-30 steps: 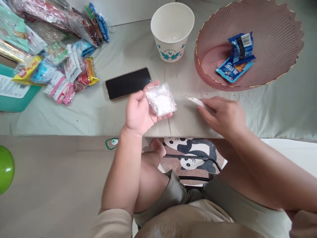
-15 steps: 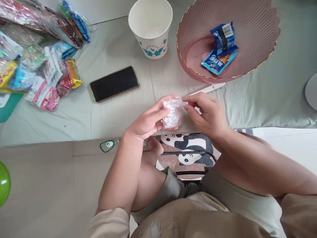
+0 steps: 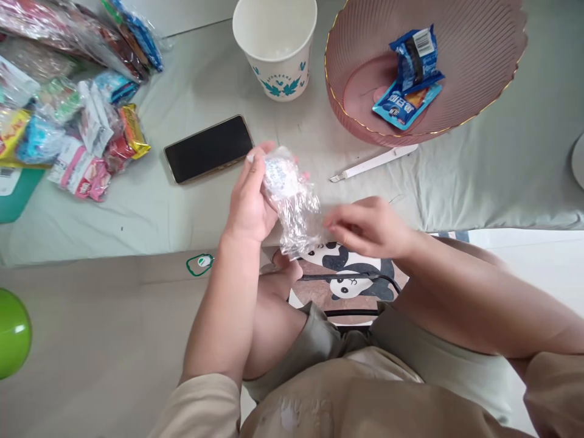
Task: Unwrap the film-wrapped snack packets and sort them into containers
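My left hand (image 3: 250,198) is closed around the upper part of a crinkled clear plastic wrapping (image 3: 298,222). Inside its top end sits a whitish bundle with bluish marks (image 3: 281,173); what it is cannot be made out. The loose lower end of the plastic hangs toward the table's front edge. Just right of it, my right hand (image 3: 371,226) is curled with thumb and forefinger together, slightly blurred. Whether anything is between those fingertips is unclear. A white utility knife (image 3: 376,163) with its blade showing lies on the cloth beyond my right hand.
A black phone (image 3: 210,149) lies left of my hands. Behind stand a white paper bucket (image 3: 280,70) and a pink ribbed bowl (image 3: 474,79) holding blue packets (image 3: 415,58). Snack packs (image 3: 82,167) are heaped at left. A green round object (image 3: 13,334) is at lower left.
My left hand has moved left and away from me, and the plastic now hangs stretched out from it. My right hand has drawn down toward me, uncovering the utility knife.
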Demonstrator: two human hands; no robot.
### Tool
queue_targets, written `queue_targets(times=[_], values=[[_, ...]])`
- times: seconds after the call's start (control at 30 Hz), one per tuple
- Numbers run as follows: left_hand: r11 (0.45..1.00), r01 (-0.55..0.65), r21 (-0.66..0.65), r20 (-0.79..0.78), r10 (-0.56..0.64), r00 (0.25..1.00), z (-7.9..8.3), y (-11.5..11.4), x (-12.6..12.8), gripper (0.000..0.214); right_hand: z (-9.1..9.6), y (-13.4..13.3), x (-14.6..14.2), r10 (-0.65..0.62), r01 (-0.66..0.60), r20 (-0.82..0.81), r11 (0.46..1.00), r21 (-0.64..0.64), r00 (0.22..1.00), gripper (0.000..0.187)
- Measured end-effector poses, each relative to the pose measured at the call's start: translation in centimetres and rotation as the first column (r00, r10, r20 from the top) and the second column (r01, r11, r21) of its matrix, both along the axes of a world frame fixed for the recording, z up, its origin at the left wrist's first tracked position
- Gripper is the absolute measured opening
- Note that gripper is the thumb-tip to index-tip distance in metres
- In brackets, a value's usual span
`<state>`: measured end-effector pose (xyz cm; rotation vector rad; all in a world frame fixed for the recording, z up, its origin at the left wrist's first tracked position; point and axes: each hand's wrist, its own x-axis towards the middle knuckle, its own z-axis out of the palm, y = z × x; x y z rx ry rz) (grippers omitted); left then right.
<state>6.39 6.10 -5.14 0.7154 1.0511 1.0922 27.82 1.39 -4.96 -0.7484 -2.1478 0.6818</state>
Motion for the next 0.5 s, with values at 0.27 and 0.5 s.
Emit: queue_targets(times=[0.27,0.5], values=[[0.970,0.231,-0.076,0.002,-0.232,0.973,0.1,-1.3,1.8,0.051,0.0,0.8,-1.1,-0.339,0.335,-0.120,0.941,-0.052,0.933,0.015],[0.848,0.506,-0.158,0.057,-0.504,0.862,1.5,-1.2,-0.2,0.060,0.5,0.8,-0.2,-0.582,0.343,-0.285,0.735,-0.585,0.762,0.030]])
